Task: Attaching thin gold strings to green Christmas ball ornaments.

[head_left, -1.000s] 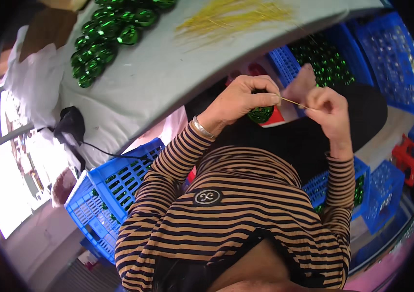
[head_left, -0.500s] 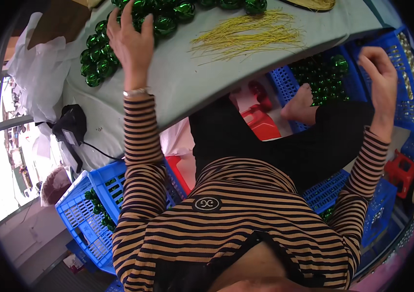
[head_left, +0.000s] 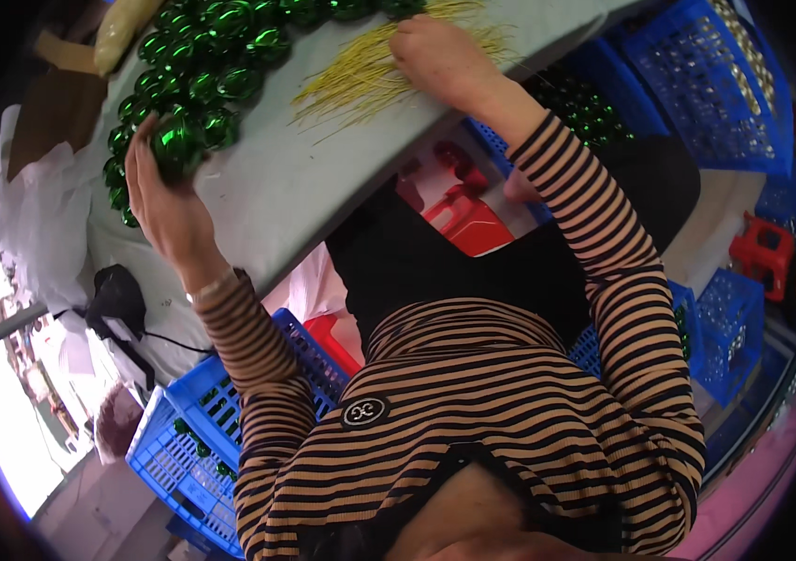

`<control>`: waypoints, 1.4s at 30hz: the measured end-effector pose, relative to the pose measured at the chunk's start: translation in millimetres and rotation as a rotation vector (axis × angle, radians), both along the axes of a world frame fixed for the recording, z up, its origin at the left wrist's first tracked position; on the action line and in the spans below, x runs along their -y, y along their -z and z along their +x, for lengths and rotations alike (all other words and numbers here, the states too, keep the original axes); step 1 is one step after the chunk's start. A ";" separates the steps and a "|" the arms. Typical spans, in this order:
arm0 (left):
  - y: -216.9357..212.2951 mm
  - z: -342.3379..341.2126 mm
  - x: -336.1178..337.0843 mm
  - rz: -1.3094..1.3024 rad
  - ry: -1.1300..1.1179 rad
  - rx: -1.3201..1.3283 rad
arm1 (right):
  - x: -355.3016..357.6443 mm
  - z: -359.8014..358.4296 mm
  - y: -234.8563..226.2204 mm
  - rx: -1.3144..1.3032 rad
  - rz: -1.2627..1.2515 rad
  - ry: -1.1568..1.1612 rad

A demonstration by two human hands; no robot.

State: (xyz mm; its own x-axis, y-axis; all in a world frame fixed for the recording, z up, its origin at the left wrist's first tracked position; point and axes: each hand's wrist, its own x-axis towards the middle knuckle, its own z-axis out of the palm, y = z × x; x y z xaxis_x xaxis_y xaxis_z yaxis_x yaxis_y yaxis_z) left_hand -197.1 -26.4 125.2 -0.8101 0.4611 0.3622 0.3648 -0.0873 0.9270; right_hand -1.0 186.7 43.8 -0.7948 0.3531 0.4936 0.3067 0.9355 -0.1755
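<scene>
On the pale grey tabletop (head_left: pixel 323 187), left hand (head_left: pixel 162 201) with fingers curled around one shiny green round glass-like bauble (head_left: pixel 176 142) at the near edge of the cluster of matching green baubles (head_left: pixel 216 56). Further right, right hand (head_left: pixel 440 56) palm-down on the loose heap of thin yellow wire strands (head_left: pixel 361 75); fingertips hidden, grip impossible to tell. Below the table, blue plastic lattice crates (head_left: pixel 202 430).

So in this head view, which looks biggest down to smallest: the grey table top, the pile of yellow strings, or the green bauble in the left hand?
1. Grey table top, by far the largest.
2. Pile of yellow strings, under the right hand.
3. Green bauble, gripped by the left hand.
</scene>
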 end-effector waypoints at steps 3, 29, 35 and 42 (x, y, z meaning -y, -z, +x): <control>15.7 24.5 22.5 0.207 0.683 0.666 | 1.3 3.3 -6.6 -0.002 -0.152 -0.009; 128.4 163.6 6.0 -0.010 0.906 1.595 | 85.4 134.2 -56.6 -0.379 -1.361 0.174; 131.5 173.0 -6.8 0.017 0.899 1.646 | 134.3 179.3 -23.2 -0.539 -1.521 0.173; 135.4 186.1 -11.4 -0.032 0.862 1.651 | 149.0 195.4 -13.4 -0.560 -1.592 0.229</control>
State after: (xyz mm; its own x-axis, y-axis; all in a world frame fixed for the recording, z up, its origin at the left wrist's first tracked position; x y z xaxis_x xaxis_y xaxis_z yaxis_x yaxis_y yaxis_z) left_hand -10.9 -15.0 -10.2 0.1427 0.8743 -0.4640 -0.9226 0.2873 0.2576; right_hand 194.4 37.6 57.2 -0.5260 0.8117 -0.2540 -0.0197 -0.3101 -0.9505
